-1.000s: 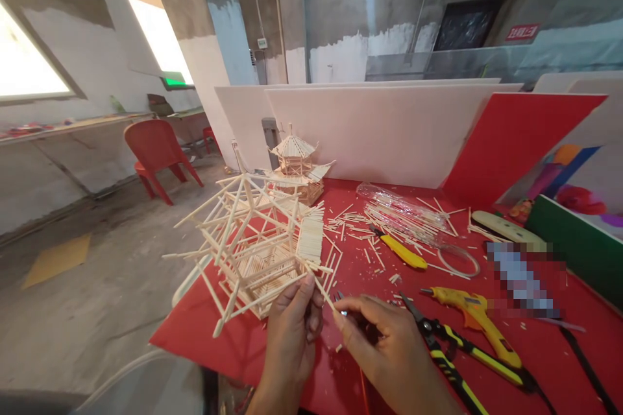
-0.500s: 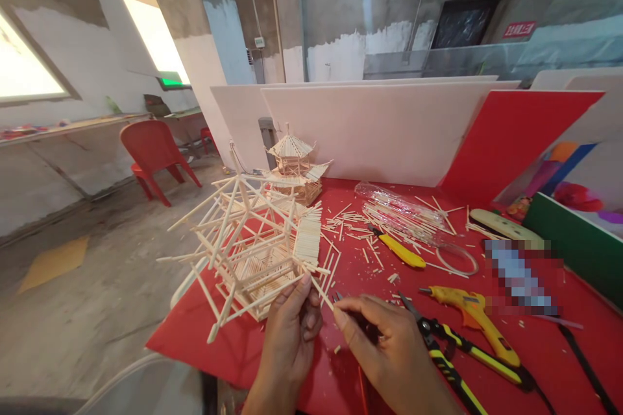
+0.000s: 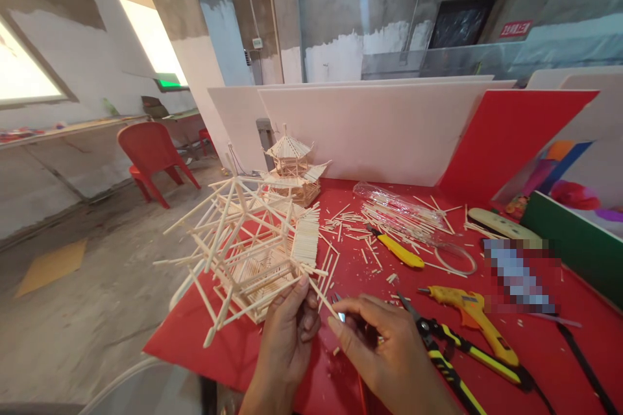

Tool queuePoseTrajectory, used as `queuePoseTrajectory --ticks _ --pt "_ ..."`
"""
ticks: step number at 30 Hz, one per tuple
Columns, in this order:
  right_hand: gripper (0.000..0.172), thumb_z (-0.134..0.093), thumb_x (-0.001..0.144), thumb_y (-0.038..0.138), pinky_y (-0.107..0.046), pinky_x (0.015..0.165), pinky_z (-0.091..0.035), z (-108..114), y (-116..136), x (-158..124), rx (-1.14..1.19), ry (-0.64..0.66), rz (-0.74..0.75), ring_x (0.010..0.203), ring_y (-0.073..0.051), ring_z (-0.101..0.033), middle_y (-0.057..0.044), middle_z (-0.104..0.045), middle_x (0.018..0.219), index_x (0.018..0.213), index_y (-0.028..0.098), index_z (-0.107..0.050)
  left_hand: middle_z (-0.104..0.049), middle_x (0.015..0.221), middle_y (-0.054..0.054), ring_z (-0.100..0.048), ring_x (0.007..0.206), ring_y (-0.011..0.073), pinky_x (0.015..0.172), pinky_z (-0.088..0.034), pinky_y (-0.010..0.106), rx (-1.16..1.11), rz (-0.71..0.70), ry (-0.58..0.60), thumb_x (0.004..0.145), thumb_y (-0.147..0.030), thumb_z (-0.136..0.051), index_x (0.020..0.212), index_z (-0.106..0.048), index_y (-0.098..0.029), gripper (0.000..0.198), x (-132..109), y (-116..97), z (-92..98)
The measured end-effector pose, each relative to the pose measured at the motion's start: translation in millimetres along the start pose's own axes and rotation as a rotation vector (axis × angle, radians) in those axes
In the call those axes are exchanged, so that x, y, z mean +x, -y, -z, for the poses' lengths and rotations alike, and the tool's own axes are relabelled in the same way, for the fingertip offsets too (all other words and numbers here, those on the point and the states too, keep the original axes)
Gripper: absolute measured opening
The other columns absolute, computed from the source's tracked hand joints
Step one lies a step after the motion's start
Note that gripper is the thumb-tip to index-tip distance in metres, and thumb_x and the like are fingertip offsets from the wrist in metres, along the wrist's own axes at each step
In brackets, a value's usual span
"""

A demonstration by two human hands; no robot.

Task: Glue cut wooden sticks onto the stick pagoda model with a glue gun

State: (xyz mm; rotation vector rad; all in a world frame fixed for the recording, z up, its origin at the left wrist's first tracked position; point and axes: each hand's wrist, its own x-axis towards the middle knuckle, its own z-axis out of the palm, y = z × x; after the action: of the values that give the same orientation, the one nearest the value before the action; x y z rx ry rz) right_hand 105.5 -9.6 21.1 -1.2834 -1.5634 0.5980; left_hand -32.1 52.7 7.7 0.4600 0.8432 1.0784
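Observation:
My left hand (image 3: 287,337) pinches the near corner of a pale stick-built roof frame (image 3: 243,246), holding it tilted above the left part of the red table (image 3: 535,350). My right hand (image 3: 384,350) sits just right of it, fingers closed round a small metal tool (image 3: 341,316) whose tip touches a protruding stick at that corner. A finished stick pavilion model (image 3: 293,168) stands behind the frame, near the white boards.
Loose sticks and a clear packet (image 3: 399,207) litter the table's middle. A yellow knife (image 3: 399,250), a tape ring (image 3: 455,258), a yellow glue gun (image 3: 474,316) and yellow-black cutters (image 3: 452,356) lie to the right. White and red boards (image 3: 389,130) stand behind; a red chair (image 3: 150,155) stands on the floor at left.
The frame and both hands have shifted slightly left and down in view. The right hand's tool tip has closed in on the protruding stick.

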Motion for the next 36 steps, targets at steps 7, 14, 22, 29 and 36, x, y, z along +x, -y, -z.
queuePoseTrajectory --ticks 7,14,22,29,36 --pt "0.009 -0.062 0.088 0.026 -0.014 0.057 -0.047 0.0 -0.1 -0.2 -0.003 -0.006 0.005 0.063 -0.009 -0.063 0.003 -0.067 0.074 0.094 0.026 -0.070 -0.055 0.052 -0.005 -0.032 0.035 0.0004 0.033 -0.018 0.014 0.005 -0.008 -0.001 0.063 -0.040 -0.086 0.063 -0.052 -0.016 0.042 -1.0 0.4 -0.2" --pt "0.009 -0.061 0.089 0.026 -0.015 0.057 -0.047 0.5 0.3 -1.1 -0.012 -0.015 0.029 0.062 -0.009 -0.062 0.003 -0.066 0.072 0.093 0.025 -0.069 -0.055 0.053 -0.005 -0.032 0.035 0.0005 0.034 -0.018 0.014 0.005 -0.002 -0.003 0.063 -0.037 -0.086 0.063 -0.052 -0.016 0.041 0.2 0.3 0.2" --pt "0.012 -0.058 0.091 0.028 -0.018 0.056 -0.045 2.4 1.4 2.1 -0.056 -0.035 0.051 0.060 -0.010 -0.060 0.002 -0.064 0.070 0.090 0.024 -0.070 -0.054 0.054 -0.005 -0.032 0.036 0.0006 0.034 -0.018 0.015 -0.002 -0.006 0.015 0.065 -0.036 -0.085 0.064 -0.051 -0.016 0.039 1.6 0.8 1.6" --pt "0.011 -0.058 0.092 0.025 -0.017 0.060 -0.046 2.7 1.1 3.3 -0.085 -0.115 0.086 0.064 -0.009 -0.063 0.003 -0.067 0.073 0.089 0.023 -0.069 -0.051 0.053 -0.005 -0.031 0.037 0.0019 0.035 -0.019 0.016 0.001 0.000 0.051 0.071 -0.042 -0.081 0.067 -0.052 -0.016 0.039 2.0 3.6 3.6" --pt "0.009 -0.058 0.092 0.021 -0.021 0.067 -0.048 -0.7 -4.0 0.1 -0.187 -0.228 0.199 0.070 -0.012 -0.065 0.000 -0.068 0.077 0.091 0.022 -0.067 -0.057 0.059 -0.004 -0.033 0.039 0.0014 0.036 -0.020 0.015 -0.037 -0.056 0.057 0.071 -0.044 -0.081 0.067 -0.054 -0.015 0.041 3.5 7.1 3.8"
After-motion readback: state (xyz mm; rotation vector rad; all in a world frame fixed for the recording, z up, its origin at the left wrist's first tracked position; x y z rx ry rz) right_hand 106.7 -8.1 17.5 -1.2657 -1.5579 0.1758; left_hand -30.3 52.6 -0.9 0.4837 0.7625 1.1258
